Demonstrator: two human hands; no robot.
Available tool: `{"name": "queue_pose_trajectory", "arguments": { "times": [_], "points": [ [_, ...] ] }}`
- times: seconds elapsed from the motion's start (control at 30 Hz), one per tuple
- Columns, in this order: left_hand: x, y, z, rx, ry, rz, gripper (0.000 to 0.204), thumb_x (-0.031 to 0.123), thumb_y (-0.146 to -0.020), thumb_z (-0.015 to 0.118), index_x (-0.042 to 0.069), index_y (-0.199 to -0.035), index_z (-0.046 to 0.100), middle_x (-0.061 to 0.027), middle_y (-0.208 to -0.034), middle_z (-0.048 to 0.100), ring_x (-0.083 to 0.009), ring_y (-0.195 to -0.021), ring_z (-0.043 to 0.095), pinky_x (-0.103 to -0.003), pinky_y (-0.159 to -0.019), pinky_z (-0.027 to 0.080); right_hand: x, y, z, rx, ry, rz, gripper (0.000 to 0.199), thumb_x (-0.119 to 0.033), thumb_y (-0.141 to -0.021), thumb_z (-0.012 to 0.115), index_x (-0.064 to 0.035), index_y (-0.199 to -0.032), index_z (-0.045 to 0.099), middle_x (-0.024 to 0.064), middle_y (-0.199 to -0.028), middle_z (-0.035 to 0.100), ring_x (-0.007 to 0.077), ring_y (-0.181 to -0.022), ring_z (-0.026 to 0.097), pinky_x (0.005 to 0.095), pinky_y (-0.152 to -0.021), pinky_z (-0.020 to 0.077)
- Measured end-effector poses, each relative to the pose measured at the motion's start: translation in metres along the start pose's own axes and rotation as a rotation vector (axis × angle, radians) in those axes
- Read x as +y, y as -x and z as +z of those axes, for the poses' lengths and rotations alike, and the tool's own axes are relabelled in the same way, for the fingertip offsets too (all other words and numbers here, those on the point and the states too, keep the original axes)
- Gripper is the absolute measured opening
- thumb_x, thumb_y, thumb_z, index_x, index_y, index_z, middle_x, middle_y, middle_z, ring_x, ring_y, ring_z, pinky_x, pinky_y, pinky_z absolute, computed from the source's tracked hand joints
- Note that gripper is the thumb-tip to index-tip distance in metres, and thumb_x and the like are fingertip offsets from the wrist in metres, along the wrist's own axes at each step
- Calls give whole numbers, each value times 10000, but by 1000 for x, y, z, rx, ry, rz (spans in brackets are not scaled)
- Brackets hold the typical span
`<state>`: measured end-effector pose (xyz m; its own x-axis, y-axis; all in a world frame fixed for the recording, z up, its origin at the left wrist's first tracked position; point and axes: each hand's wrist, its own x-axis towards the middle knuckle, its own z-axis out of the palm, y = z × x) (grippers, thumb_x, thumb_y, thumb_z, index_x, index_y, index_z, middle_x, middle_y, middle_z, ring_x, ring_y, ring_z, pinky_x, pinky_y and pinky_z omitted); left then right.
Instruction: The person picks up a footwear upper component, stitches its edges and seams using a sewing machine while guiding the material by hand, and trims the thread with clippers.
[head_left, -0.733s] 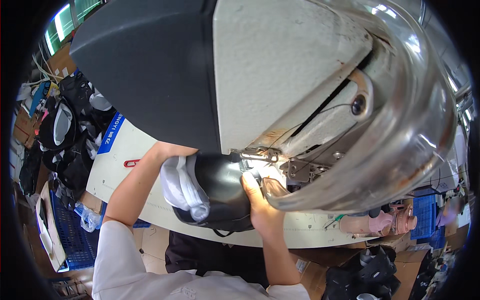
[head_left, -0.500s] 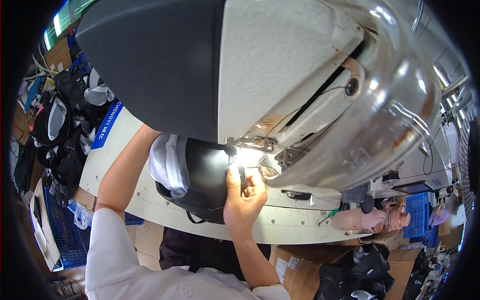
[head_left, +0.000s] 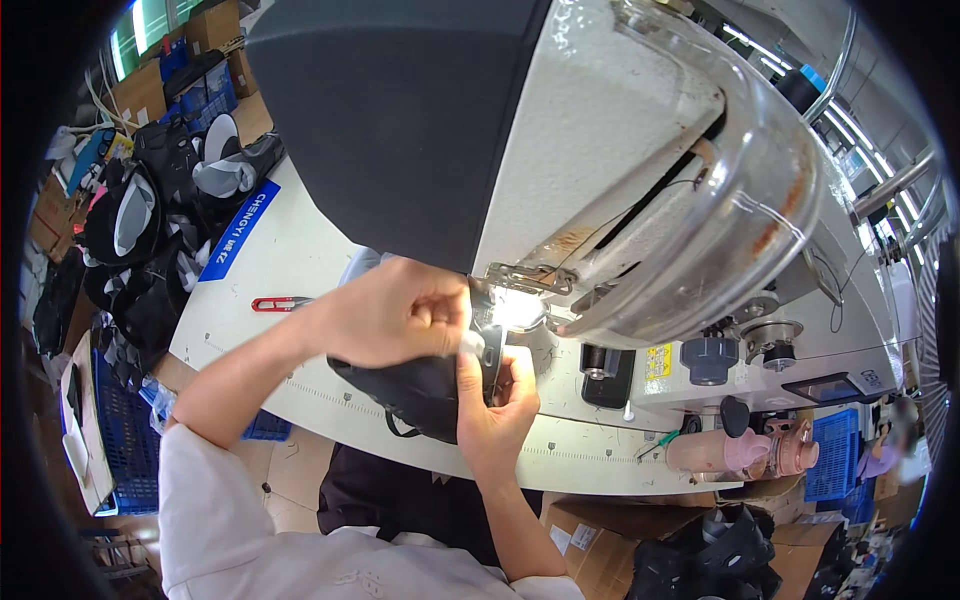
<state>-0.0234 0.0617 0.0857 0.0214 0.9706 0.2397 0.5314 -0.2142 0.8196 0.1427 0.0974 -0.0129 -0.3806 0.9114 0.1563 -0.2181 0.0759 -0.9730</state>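
Black shoe upper [head_left: 420, 395] held at front edge of white sewing table [head_left: 300, 270], directly under needle area [head_left: 510, 305] of sewing machine [head_left: 640, 180]; work lamp lit on that spot, glare hides needle tip and stitch line. Pale lining piece [head_left: 470, 342] showing at top of upper, between both hands.

Left hand [head_left: 390, 315]: curled over top of upper, thumb and forefinger pinching pale lining edge, pressed down. Right hand [head_left: 495, 400]: cupped under and around right side of upper, fingers closed on it, fingertips very near lit needle zone. Both hands touching upper and nearly touching each other.

Risks, judged from this frame:
- Fingertips just beside needle; slip or sudden feed could bring finger under it. Cause: grip so close, glare masking exact needle posn.
- Upper overhanging table edge, weight partly unsupported; could drag and skew seam.
- Pinched lining may shift vs black layer if left-hand pressure eases; result: puckered or off-line stitch.
- Black loop dangling below upper could snag on table edge.

Surroundings: red thread snips [head_left: 280, 303] on table, left of hands, apart from them. Pile of dark uppers [head_left: 150, 250] at far left. Pink bottle [head_left: 740, 450] at right table edge. Blue crate [head_left: 115, 440] below table, left.
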Motion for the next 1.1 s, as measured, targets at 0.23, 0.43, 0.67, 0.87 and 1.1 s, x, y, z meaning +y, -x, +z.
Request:
{"name": "queue_pose_trajectory", "arguments": {
  "times": [0.23, 0.43, 0.67, 0.87, 1.1],
  "points": [
    [-15, -19, 0, -59, -120, -7, 290, 253, -820, 742, 1, -785, 603, 5, -603, 494, -92, -550, 456, -285, -501, 355, 0, -1, 8, 40, 366, -165, 204, -166, -891, 699, 8, -975, 634, 135, -758, 628, 284, -675, 583, 401, -646, 449],
    [-18, -16, 3, -51, -36, -14, 214, 179, -830, 687, -23, -844, 618, -16, -628, 516, -116, -567, 449, -301, -525, 363, 4, -4, 6, 22, 284, -186, 132, -98, -935, 670, 6, -910, 592, 11, -741, 588, 48, -654, 525, 219, -574, 422],
    [-22, -23, 7, 18, -76, -36, 150, 124, -846, 632, -12, -798, 590, -16, -615, 486, -126, -573, 446, -314, -534, 374, -3, -8, 4, 33, 184, -132, 126, -108, -948, 660, -2, -898, 613, -8, -743, 596, 36, -654, 509, 196, -586, 405],
    [-27, -22, 3, 8, -249, -27, 285, 176, -875, 675, 2, -685, 555, -31, -565, 475, -146, -521, 421, -341, -498, 354, -10, -9, 4, 43, -3, 39, 99, -90, -947, 661, 6, -960, 642, -16, -788, 624, 36, -703, 528, 200, -645, 424],
    [-27, -22, 4, 8, -232, -38, 350, 157, -900, 661, 8, -619, 514, -31, -519, 460, -147, -471, 370, -352, -470, 312, -11, -9, -2, 38, 70, 109, 77, -60, -942, 656, 15, -962, 650, 2, -857, 639, 45, -781, 544, 199, -718, 438]
  ]
}}
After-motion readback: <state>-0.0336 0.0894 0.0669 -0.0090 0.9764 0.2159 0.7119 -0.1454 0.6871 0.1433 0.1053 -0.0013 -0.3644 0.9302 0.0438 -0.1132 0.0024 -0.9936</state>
